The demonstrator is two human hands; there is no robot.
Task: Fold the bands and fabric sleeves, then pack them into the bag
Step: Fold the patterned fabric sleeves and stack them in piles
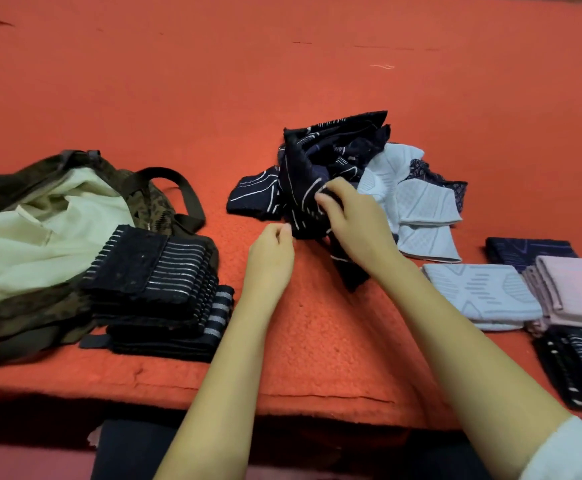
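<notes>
A loose heap of dark navy sleeves with white lines [320, 157] lies mid-table, mixed with pale blue sleeves [417, 202]. My right hand [352, 216] grips one dark sleeve of the heap at its near side. My left hand [272, 258] pinches the same sleeve's lower edge just left of it. At the left lies the open camouflage bag [23, 313] with a cream lining. A stack of folded black striped bands [154, 282] rests against the bag's right side.
Folded pieces sit at the right: a pale blue one [480, 292], pink ones [580, 289], a navy one [525, 251] behind, dark striped ones [580, 368] by the edge. The orange cloth-covered table [213, 81] stretches far back; its front edge runs near my arms.
</notes>
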